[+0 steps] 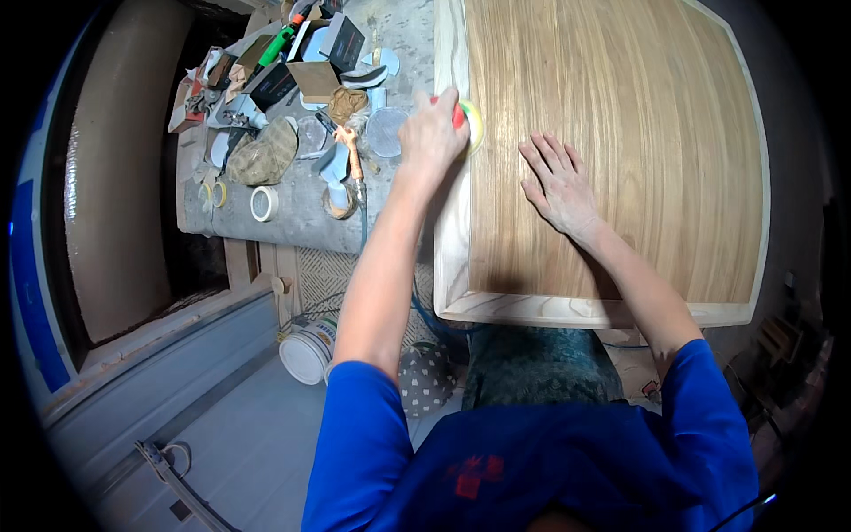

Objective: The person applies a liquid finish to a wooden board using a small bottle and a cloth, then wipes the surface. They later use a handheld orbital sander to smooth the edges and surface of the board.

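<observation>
My left hand (pixel 433 137) is closed around a round red and yellow pad (pixel 474 126), at the left edge of a wooden panel (pixel 638 115). The pad rests where the pale border strip (pixel 452 239) meets the brown striped wood; the fingers hide part of it. Flat on the brown wood to the right lies my right hand (pixel 563 191), fingers spread and nothing in it. Both forearms reach forward from blue sleeves.
Left of the panel, a grey, stained bench (pixel 292 222) carries tape rolls (pixel 264 204), a crumpled cloth (pixel 264 152), round mesh discs (pixel 386 132), an air blow gun (pixel 350 151) with a hose, and open boxes (pixel 341 40). A white bucket (pixel 306 353) stands on the floor below.
</observation>
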Tool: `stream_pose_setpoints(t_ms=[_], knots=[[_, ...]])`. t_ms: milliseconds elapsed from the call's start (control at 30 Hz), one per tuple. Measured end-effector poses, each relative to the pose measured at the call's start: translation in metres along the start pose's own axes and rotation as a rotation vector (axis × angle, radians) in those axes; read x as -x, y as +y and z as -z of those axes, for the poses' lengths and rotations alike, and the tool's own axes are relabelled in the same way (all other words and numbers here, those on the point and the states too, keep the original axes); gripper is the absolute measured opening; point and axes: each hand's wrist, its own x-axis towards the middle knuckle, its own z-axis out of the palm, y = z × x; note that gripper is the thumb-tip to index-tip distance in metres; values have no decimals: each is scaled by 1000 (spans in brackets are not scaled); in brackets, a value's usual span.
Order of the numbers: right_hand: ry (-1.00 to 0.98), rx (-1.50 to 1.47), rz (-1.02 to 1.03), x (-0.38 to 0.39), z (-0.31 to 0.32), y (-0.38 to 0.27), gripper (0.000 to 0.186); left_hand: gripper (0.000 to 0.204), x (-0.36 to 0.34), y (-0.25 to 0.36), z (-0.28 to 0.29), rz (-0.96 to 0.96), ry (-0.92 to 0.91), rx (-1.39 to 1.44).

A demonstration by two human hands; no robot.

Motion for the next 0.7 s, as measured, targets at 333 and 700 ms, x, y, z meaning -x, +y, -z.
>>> stream_pose_setpoints(t_ms=[333, 700], knots=[[11, 50, -10, 2, -4, 6, 59, 37, 190, 5, 17, 13, -113, 52], [13, 50, 25, 1, -9, 3, 59, 32, 204, 10, 13, 173, -16, 65]])
